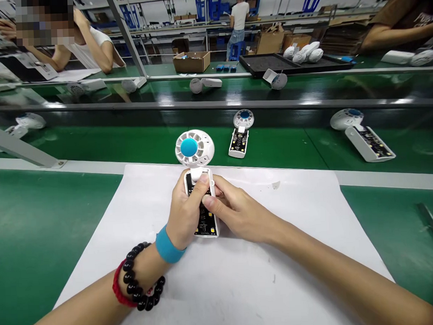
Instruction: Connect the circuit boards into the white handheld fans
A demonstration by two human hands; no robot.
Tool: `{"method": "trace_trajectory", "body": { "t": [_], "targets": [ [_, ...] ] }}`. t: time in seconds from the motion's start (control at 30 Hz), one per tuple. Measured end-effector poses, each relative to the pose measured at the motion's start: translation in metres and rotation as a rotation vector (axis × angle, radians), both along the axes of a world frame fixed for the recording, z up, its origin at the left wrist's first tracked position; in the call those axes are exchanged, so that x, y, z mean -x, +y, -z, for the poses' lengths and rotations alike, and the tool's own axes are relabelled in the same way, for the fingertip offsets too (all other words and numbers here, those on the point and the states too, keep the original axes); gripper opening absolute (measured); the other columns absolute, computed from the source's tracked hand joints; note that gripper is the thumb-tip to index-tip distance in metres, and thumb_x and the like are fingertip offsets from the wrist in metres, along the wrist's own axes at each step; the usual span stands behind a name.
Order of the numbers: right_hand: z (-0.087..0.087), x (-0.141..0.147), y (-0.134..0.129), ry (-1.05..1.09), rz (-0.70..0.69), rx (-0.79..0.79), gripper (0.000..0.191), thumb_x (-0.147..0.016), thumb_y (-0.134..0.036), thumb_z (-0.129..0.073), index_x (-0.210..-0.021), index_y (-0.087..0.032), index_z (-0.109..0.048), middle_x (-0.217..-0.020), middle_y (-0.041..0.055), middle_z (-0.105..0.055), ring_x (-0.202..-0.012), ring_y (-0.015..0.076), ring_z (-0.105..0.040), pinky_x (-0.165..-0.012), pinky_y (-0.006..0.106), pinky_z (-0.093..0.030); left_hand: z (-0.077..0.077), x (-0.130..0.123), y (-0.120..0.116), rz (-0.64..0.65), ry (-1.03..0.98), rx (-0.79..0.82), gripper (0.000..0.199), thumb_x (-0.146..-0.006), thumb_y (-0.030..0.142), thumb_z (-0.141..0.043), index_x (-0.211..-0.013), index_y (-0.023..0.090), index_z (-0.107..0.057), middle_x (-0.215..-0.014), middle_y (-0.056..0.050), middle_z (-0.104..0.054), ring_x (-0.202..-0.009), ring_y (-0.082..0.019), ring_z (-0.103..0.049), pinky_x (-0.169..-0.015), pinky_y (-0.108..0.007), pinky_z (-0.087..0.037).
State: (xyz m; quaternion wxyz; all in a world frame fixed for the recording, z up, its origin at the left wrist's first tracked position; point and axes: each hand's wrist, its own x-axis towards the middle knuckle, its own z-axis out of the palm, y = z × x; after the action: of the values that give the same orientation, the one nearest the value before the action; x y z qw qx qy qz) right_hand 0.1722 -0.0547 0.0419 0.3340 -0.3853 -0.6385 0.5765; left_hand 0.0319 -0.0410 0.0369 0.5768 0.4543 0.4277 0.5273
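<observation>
Gripping a small white handheld fan (200, 182) with both hands, the person holds it over a white paper sheet (241, 275) on the green workbench (44, 225). Left hand (184, 213) wraps the handle from the left, fingers closed round it, thumb pressed on top near the neck. Right hand (235, 211) comes in from the right, fingers curled, fingertips pinching the handle's right edge just beside the left thumb. Handle is open-faced: black circuit board (205, 220) shows between the hands. Round fan head (194, 148) with a blue centre hub points away from the person, past the sheet's far edge. Left wrist carries a blue band (167, 246), black bead bracelet (140, 283) and red cord.

Beyond the sheet, a green conveyor belt (290, 141) runs across. On it, 2 more open fan units: 1 (240, 133) just behind and right of the held fan, another (361, 133) well to the right, lying tilted. More white fan parts sit on the far belt (206, 83). Cardboard box (191, 61) and black tray (270, 63) lie further back. Another person leans on the far table top left; another's arm (393, 33) shows top right; someone stands at the back.
</observation>
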Motion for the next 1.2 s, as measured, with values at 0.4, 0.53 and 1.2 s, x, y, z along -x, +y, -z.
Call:
{"method": "trace_trajectory", "body": {
  "t": [0.4,0.53,1.2],
  "targets": [
    [-0.001,-0.017,0.027,0.286,0.078,0.321,0.051,-0.090,-0.029,-0.063,-0.134,-0.013,-0.041,-0.075,0.0021,-0.065,-0.054,0.0144,-0.064,-0.053,0.024,-0.055,0.006,0.001,0.007,-0.047,0.021,0.084,0.044,-0.092,0.052,-0.054,-0.126,0.024,-0.054,-0.116,-0.005,-0.064,-0.099,-0.018,-0.062,-0.075,-0.027,-0.052],
    [-0.003,-0.037,0.044,0.347,0.402,0.312,0.028,-0.092,-0.023,-0.062,-0.117,-0.015,-0.054,-0.076,0.0016,-0.064,-0.049,0.0101,-0.058,-0.047,0.020,-0.052,0.006,0.001,0.005,0.052,0.074,0.077,0.038,-0.089,0.045,-0.059,-0.119,0.021,-0.055,-0.113,-0.006,-0.065,-0.101,-0.019,-0.062,-0.074,-0.027,-0.051],
    [0.032,-0.066,0.070,0.405,0.708,0.146,0.022,-0.081,-0.009,-0.065,-0.101,-0.017,-0.068,-0.107,0.0054,-0.070,-0.100,0.0188,-0.069,-0.101,0.035,-0.052,-0.001,0.002,-0.001,0.248,0.198,0.061,0.026,-0.090,0.041,-0.057,-0.106,0.021,-0.057,-0.084,-0.001,-0.065,-0.069,-0.014,-0.062,-0.058,-0.025,-0.050]
  ]
}}
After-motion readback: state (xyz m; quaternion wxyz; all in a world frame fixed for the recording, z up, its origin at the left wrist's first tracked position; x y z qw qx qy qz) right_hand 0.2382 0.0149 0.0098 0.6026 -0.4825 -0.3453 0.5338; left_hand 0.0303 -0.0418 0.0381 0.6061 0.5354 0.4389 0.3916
